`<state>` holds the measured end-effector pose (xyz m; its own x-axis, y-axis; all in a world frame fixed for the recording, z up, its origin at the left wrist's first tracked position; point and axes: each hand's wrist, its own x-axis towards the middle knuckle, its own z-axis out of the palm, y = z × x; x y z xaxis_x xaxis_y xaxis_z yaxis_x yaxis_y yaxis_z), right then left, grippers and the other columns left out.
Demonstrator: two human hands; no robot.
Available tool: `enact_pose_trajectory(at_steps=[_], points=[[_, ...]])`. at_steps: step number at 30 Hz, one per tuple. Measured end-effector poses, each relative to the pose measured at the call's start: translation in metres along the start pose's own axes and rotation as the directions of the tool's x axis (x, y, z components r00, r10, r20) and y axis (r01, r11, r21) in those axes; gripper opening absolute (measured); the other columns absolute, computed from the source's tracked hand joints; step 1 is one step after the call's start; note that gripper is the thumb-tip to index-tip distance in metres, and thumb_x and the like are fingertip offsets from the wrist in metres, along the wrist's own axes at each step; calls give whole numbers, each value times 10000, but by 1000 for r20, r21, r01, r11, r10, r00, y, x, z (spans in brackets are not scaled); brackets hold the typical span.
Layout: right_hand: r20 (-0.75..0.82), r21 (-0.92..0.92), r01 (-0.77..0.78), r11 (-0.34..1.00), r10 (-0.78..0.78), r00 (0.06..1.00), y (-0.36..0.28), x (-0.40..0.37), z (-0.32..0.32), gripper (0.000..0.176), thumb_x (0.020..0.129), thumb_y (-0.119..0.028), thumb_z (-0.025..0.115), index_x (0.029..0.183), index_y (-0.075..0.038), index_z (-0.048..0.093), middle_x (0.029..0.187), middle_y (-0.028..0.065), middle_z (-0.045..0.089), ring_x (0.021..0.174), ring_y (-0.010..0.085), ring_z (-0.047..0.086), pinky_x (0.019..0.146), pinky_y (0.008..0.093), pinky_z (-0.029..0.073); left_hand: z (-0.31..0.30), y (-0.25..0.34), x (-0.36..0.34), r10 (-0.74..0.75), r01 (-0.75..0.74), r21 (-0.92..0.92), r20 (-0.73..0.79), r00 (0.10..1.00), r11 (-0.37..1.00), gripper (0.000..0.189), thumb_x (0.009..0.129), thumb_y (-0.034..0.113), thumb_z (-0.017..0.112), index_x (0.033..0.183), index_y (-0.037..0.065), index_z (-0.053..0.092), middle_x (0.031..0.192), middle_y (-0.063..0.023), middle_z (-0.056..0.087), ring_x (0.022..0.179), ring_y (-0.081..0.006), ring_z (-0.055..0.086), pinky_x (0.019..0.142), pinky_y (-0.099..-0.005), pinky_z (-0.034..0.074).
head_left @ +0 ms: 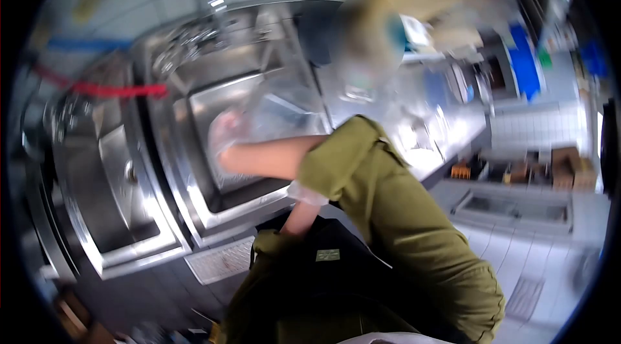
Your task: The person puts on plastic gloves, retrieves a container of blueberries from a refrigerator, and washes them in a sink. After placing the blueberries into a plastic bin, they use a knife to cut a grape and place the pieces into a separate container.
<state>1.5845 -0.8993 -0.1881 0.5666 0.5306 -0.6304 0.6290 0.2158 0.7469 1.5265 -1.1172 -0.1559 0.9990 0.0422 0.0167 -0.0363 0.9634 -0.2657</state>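
My right hand, in a clear glove, reaches across to the left over the sink basin. Its fingers look curled at the left side of a clear plastic container, though motion smears them. The container is see-through and tilted above the basin. Under my right forearm, my gloved left hand shows only at the wrist and cuff; the forearm hides its fingers.
A second steel sink stands to the left, with a red hose or strap across its back. A faucet rises behind the basins. Blurred items stand on the steel counter at right. Cardboard boxes sit farther right.
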Motion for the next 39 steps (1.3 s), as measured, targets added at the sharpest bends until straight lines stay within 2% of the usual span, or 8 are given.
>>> enact_pose_trajectory(at_steps=[12,15,23,27,31,33,35,39], points=[[-391,844,133,519,428,814,91,-146,122,216,574,-168,672,760,-64,703,729,88,646,698,246,621,554,387,476,-76,12,-37,-188,189,189,-26,982,964,335,958,322,453,1166,67,515,1056,-34,589,918,-161,578,783,-285,502],[-246,968,220,123,655,714,121,-221,259,84,702,-81,592,700,-46,668,745,159,645,694,306,658,589,399,522,-5,-53,-3,469,52,630,-627,622,774,245,948,319,497,943,86,575,804,13,589,632,-101,552,532,-205,469],[431,847,83,-525,769,472,-3,-306,506,206,842,-163,572,911,20,510,764,224,593,769,397,599,708,452,476,-23,-192,70,408,350,717,-100,907,-602,308,898,260,588,812,-34,562,616,-82,562,595,-148,585,501,-317,441],[448,786,130,-605,701,555,-18,-321,567,224,869,-162,541,960,34,483,807,212,572,774,382,575,697,426,477,-80,-233,81,322,124,517,314,893,-847,380,888,289,592,846,-85,536,729,-198,607,700,-364,607,679,-428,464],[212,876,229,-424,767,606,13,-354,601,228,855,-140,542,990,40,509,886,220,581,823,389,568,750,446,461,-44,-286,96,542,389,565,125,831,-727,368,874,299,592,925,-64,559,871,-258,607,824,-400,596,765,-428,457],[151,854,443,-274,944,292,28,-381,617,225,850,-130,534,1016,21,538,902,218,579,829,388,570,773,440,461,-40,-290,105,543,434,422,180,821,-796,361,852,287,611,936,-61,563,880,-254,612,822,-400,598,772,-437,462],[357,719,494,-489,870,341,50,-415,650,245,840,-123,542,1051,-1,556,923,218,577,851,376,578,797,425,459,-42,-283,102,476,410,264,280,834,-873,355,830,274,627,947,-56,567,873,-242,619,804,-401,599,763,-452,466],[564,811,37,-585,796,222,1,-349,781,455,840,-289,587,1169,21,530,1026,214,606,917,346,597,829,396,463,-26,-285,104,319,205,281,458,830,-937,267,810,216,630,906,-24,563,844,-212,618,781,-397,588,704,-444,474]])
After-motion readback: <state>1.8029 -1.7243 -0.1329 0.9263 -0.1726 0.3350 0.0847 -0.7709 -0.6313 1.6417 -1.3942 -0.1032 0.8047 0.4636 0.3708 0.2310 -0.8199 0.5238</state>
